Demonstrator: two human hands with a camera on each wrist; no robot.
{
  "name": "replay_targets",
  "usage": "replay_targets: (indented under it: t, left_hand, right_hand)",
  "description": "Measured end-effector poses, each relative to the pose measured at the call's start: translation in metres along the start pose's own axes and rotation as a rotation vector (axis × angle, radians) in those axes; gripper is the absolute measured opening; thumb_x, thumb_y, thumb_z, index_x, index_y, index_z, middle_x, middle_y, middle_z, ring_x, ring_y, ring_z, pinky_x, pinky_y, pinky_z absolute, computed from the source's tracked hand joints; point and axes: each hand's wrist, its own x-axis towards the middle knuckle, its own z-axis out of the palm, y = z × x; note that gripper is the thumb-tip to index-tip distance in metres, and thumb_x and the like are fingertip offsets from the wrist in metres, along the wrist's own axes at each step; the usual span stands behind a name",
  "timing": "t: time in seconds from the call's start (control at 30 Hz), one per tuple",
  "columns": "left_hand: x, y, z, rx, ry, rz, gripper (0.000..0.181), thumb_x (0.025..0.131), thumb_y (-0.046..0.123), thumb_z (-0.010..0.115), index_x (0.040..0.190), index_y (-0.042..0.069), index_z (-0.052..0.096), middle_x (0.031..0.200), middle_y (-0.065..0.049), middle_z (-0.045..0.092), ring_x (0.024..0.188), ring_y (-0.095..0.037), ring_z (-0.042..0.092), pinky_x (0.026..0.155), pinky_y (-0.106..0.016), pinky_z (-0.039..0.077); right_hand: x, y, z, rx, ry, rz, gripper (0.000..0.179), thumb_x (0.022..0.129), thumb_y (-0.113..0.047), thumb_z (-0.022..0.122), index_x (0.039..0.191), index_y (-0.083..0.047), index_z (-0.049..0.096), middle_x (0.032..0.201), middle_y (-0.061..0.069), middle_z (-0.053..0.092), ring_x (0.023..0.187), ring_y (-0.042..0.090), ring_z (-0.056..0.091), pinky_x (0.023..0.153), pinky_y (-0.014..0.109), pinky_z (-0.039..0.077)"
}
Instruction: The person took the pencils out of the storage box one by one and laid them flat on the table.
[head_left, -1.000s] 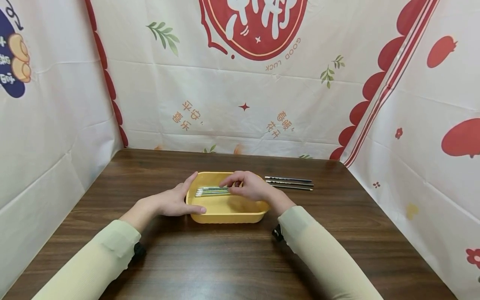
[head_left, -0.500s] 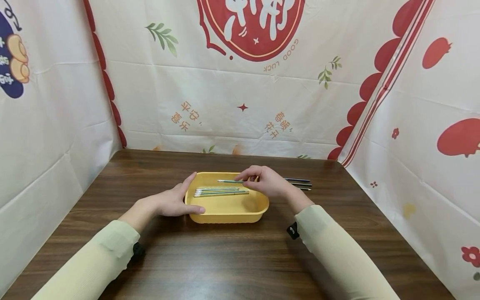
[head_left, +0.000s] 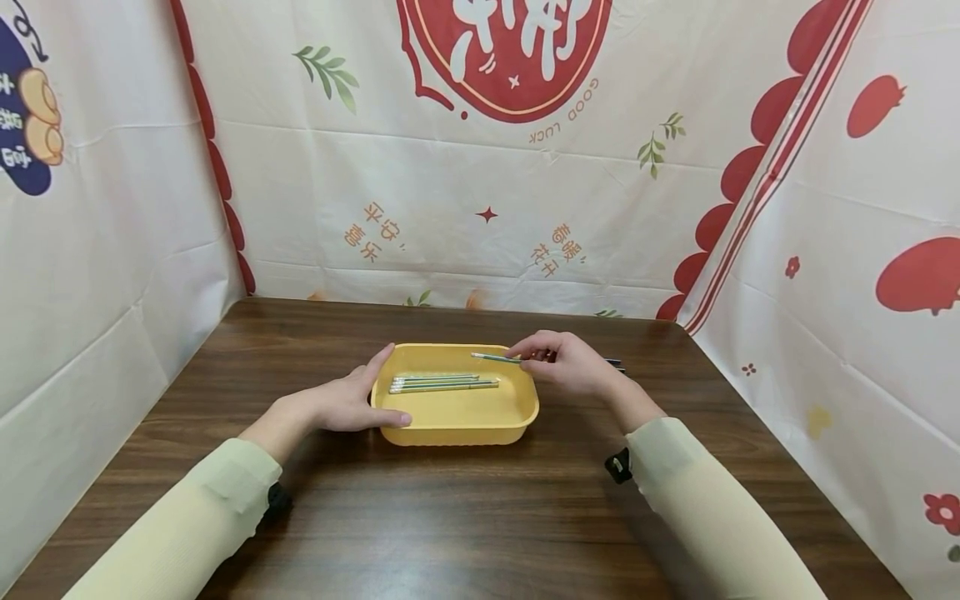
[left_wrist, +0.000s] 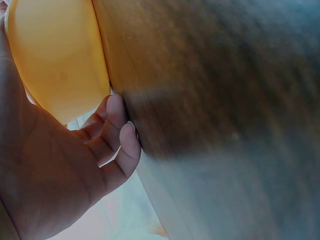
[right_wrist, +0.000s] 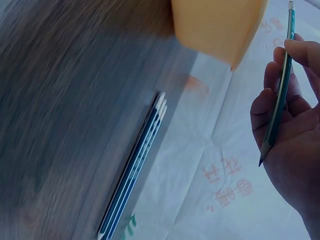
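Note:
A yellow plastic basket [head_left: 452, 436] stands on the table, its left end held by my left hand [head_left: 348, 402]. The thumb lies over the near rim and the index finger reaches the far left corner; in the left wrist view the other fingers lie along its outside. My right hand [head_left: 573, 364] pinches a green pencil [head_left: 495, 357] between thumb and fingers, over the basket's far right corner. The right wrist view shows this pencil's pale eraser end up and its sharpened tip by the palm. Several green pencils [head_left: 438, 384] lie side by side inside the basket.
Dark blue and black pencils [right_wrist: 134, 165] lie together on the wooden table [head_left: 450, 517] right of the basket, mostly hidden behind my right hand in the head view. White printed cloth [head_left: 450, 183] hangs behind the table and at both sides.
My right hand has lifted one green pencil from the group in the basket and carried it rightward to the far right rim. The left hand and basket have stayed in place.

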Motion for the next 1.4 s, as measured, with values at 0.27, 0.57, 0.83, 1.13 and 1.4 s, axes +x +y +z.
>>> replay_targets:
  t: [0.27, 0.57, 0.83, 1.13, 1.4]
  left_hand:
    - [0.000, 0.001, -0.001, 0.002, -0.005, -0.002, 0.135, 0.090, 0.078, 0.075, 0.177, 0.024, -0.013, 0.182, -0.028, 0.010, 0.168, -0.050, 0.018, 0.130, -0.070, 0.027]
    - [0.000, 0.002, -0.002, 0.000, -0.004, -0.006, 0.135, 0.090, 0.078, 0.075, 0.177, 0.025, -0.014, 0.182, -0.028, 0.010, 0.168, -0.049, 0.017, 0.130, -0.070, 0.026]
    - [0.000, 0.002, 0.000, 0.002, -0.004, -0.004, 0.135, 0.090, 0.078, 0.074, 0.177, 0.025, -0.014, 0.181, -0.030, 0.012, 0.167, -0.050, 0.020, 0.129, -0.070, 0.028]
    - [0.001, 0.001, 0.000, -0.004, -0.001, 0.000, 0.135, 0.090, 0.077, 0.075, 0.177, 0.024, -0.012, 0.182, -0.028, 0.012, 0.168, -0.049, 0.019, 0.130, -0.071, 0.026]
    - [0.001, 0.001, 0.000, 0.007, -0.001, 0.003, 0.134, 0.090, 0.077, 0.075, 0.177, 0.022, -0.011, 0.181, -0.030, 0.015, 0.167, -0.049, 0.021, 0.129, -0.070, 0.028]
  right_hand:
    - [-0.015, 0.021, -0.016, 0.001, 0.048, 0.006, 0.024, 0.104, -0.016, 0.077, 0.126, -0.021, 0.083, 0.111, 0.004, 0.080, 0.091, 0.020, 0.063, 0.078, 0.028, 0.053]
    - [-0.028, 0.043, -0.031, -0.019, 0.094, 0.069, 0.023, 0.104, -0.016, 0.078, 0.126, -0.017, 0.083, 0.108, 0.004, 0.078, 0.089, 0.017, 0.062, 0.077, 0.026, 0.052]
    - [-0.034, 0.066, -0.033, -0.005, 0.103, 0.123, 0.022, 0.104, -0.014, 0.077, 0.125, -0.014, 0.083, 0.111, 0.007, 0.079, 0.090, 0.013, 0.062, 0.075, 0.025, 0.053]
    - [-0.035, 0.096, -0.030, -0.054, 0.012, 0.166, 0.024, 0.104, -0.008, 0.073, 0.126, -0.008, 0.082, 0.115, 0.013, 0.081, 0.094, 0.011, 0.060, 0.081, 0.024, 0.051]
    - [-0.036, 0.108, -0.025, -0.075, -0.063, 0.197, 0.024, 0.104, -0.008, 0.070, 0.126, -0.009, 0.082, 0.119, 0.010, 0.081, 0.100, 0.015, 0.060, 0.088, 0.027, 0.050]
